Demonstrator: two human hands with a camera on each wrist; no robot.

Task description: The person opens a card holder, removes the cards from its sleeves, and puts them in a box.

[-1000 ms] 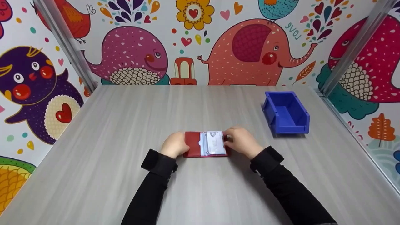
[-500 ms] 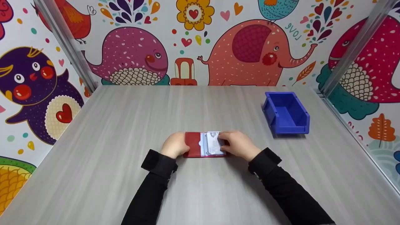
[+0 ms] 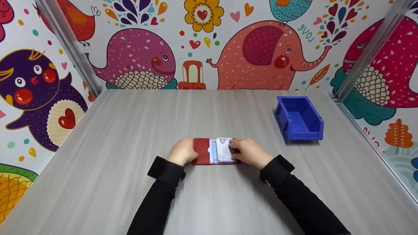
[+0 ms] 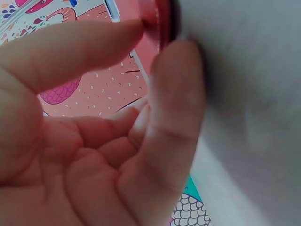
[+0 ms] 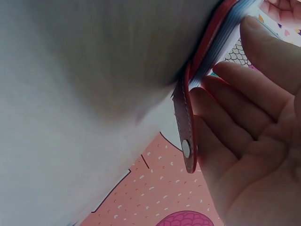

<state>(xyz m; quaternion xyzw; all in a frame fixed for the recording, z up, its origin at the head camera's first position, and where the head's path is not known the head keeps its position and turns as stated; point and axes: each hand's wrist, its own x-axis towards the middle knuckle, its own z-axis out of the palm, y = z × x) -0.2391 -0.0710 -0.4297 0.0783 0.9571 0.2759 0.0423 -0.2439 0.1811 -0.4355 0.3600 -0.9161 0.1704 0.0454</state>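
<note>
A red card holder lies spread on the table, its clear plastic sleeves stacked on the right half; a printed card shows in the top one. My left hand pinches the left cover edge, thumb on top, as the left wrist view also shows the red edge between thumb and finger. My right hand holds the right side of the sleeve stack, thumb and fingertips on its margin. In the right wrist view a red strap with a metal snap sticks out beside the fingers.
A blue plastic bin stands at the back right of the grey wood-grain table. Walls with printed cartoon animals enclose the table at the back and sides, with metal posts at the corners.
My right hand has shifted left from the holder's right cover edge onto the margin of the sleeves. The left hand and the holder have stayed in place.
</note>
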